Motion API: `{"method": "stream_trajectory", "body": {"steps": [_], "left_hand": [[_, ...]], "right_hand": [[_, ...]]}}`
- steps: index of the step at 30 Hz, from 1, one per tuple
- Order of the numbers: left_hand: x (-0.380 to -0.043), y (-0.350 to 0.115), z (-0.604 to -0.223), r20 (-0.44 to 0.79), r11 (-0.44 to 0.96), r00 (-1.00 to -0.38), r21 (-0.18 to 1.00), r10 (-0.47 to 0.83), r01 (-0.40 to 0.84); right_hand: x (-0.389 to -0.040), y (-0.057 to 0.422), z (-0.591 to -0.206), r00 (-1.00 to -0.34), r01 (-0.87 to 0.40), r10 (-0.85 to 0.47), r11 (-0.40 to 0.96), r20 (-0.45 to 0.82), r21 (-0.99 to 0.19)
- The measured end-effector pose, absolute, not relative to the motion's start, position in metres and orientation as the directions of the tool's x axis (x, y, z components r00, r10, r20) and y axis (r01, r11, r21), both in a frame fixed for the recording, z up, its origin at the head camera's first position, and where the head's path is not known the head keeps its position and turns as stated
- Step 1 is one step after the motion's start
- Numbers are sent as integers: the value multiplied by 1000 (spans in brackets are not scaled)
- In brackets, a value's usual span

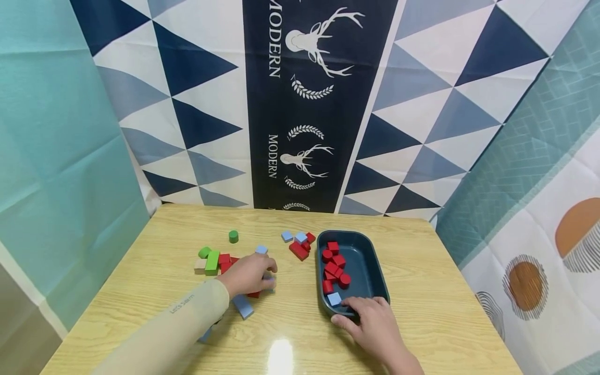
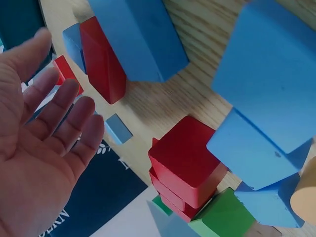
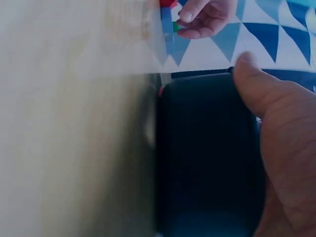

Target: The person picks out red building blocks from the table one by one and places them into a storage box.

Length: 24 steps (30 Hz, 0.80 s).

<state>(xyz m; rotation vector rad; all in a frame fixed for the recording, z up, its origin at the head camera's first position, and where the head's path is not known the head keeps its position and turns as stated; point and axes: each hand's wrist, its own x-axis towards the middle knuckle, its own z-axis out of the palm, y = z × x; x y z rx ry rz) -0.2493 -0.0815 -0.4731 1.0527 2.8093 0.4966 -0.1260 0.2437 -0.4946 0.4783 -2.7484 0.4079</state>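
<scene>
My left hand (image 1: pixel 248 273) hovers over a loose group of blocks on the left half of the table. Its fingers are apart and loosely bent, and the left wrist view shows an empty palm. Close by lie a long blue block (image 1: pixel 243 306), a red block (image 2: pixel 185 153) and a larger blue block (image 2: pixel 138 39). My right hand (image 1: pixel 372 325) grips the near rim of a dark teal tray (image 1: pixel 360 265), thumb outside and fingers over the edge. Inside it, several red blocks (image 1: pixel 332 269) lie along the left side, with one light blue block (image 1: pixel 334 299) near my fingers.
Left of my left hand stand a bright green block (image 1: pixel 212 262) and a plain wooden block (image 1: pixel 200 266). A dark green cylinder (image 1: pixel 233 237) is farther back. Beside the tray's far left corner sit a red block (image 1: pixel 298 251) and light blue pieces. Patterned cloth hangs behind the table.
</scene>
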Motion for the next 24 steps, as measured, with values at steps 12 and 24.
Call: {"method": "stream_trajectory", "body": {"steps": [12, 24], "left_hand": [[-247, -82, -480, -78, 713, -742, 360, 666, 602], [-252, -73, -465, 27, 730, -804, 402, 594, 553]], "right_hand": [[-158, 222, -473, -904, -358, -412, 876, -117, -325], [-145, 195, -462, -824, -547, -471, 806, 315, -225]]}}
